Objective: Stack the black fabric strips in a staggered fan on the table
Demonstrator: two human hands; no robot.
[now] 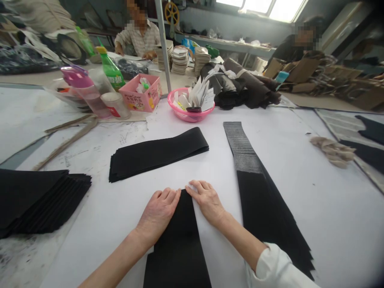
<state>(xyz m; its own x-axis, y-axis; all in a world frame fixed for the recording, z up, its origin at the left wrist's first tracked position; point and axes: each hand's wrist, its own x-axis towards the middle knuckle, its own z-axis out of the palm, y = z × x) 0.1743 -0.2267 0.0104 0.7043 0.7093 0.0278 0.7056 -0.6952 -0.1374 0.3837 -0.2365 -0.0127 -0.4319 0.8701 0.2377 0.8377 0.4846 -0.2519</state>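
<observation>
A long black strip of sheet material (pixel 183 244) lies lengthwise in front of me, its near end running out of the picture. My left hand (pixel 162 212) is closed at the left corner of its far end, fingers curled and pressed together. At the right corner my right hand (pixel 208 200) pinches the same end; a bit of white shows by its fingertips. Beyond the hands, a folded stack of black strips (pixel 159 154) lies slantwise. To the right, a fanned pile of black strips (pixel 264 208) has a greyish, streaked far end.
Black sheets (pixel 39 204) are piled at the left. A pink basin (pixel 192 114) with papers, a pink box (pixel 141 96) and bottles line the table's back. A crumpled beige cloth (pixel 333 151) lies right. Two people sit beyond, near a metal post (pixel 163 44).
</observation>
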